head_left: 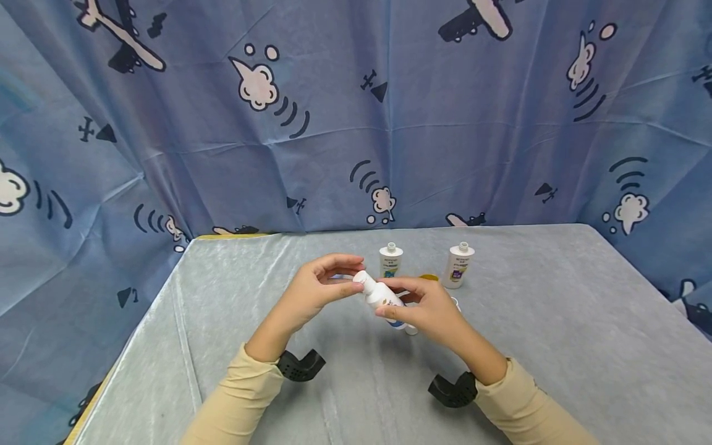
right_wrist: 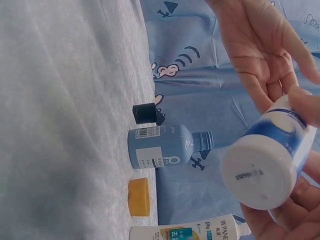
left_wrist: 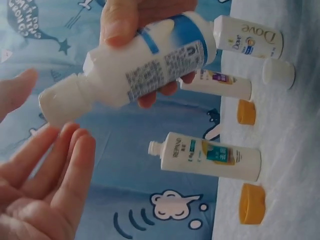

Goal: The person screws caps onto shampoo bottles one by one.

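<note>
"How do the hands stand?"

"The right hand (head_left: 427, 309) grips a white bottle (head_left: 384, 296) round its body, thumb on one side and fingers on the other; the left hand (head_left: 311, 287) is spread at the bottle's white top (head_left: 364, 280), fingers fairly straight, thumb apart from them; whether its fingertips touch, I cannot tell."

"And the bottle itself?"

"Held above the table, tilted, its top towards the left hand and its base down towards the right; the top is on, and a blue band shows on the body."

"What lies beyond it?"

"A grey cloth covers the table (head_left: 556, 321); on it a loose white cap (left_wrist: 279, 73) sits just beside a Dove bottle (left_wrist: 252, 40), whose neck is hidden by the held bottle; a blue bottle (right_wrist: 160, 149) stands with its neck bare, a dark cap (right_wrist: 145, 113) near it."

"And farther off?"

"Two white bottles stand upright, bare-necked and apart: the teal-labelled bottle (head_left: 391, 258) on the left, the purple-labelled bottle (head_left: 459, 267) on the right; an orange cap (left_wrist: 252, 204) sits by the first, another orange cap (left_wrist: 246, 112) by the second; behind everything hangs a blue curtain (head_left: 334, 167) printed with planes and clouds."
</note>
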### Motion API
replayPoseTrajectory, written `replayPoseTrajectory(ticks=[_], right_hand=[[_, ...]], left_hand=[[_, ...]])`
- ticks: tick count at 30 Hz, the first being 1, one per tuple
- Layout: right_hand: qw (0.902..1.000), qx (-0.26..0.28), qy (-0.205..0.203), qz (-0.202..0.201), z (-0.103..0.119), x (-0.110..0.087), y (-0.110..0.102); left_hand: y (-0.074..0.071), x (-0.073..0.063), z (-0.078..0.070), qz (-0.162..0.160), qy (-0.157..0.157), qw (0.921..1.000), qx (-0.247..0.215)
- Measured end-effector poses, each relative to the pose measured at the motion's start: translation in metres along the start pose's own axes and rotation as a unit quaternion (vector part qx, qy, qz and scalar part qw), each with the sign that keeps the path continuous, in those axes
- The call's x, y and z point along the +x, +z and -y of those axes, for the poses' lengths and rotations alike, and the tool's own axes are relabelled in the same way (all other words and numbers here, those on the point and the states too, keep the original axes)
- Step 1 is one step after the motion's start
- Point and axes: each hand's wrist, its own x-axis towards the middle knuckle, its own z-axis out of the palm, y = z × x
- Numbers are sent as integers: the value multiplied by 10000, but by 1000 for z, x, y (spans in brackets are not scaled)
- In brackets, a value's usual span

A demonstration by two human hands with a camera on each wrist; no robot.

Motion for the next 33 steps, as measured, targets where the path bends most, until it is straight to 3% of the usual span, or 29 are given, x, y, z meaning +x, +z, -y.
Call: replayPoseTrajectory(ticks=[4, 7, 13, 24, 33], right_hand=[[9999, 94, 19, 44, 0, 0, -1], [9999, 144, 21, 80, 0, 0, -1], [9998, 119, -89, 101, 1, -1, -1], [9999, 47, -15, 140, 2, -2, 0], [9999, 22, 44, 99, 3, -2, 1]], left_hand=[[-3, -1, 0, 357, 71, 9992, -152], [-3, -1, 0, 442, 150, 9988, -124], [-1, -2, 1, 299, 212, 9993, -38], [2, 0, 5, -67, -79, 9999, 7], [5, 1, 5, -248, 32, 9997, 51]])
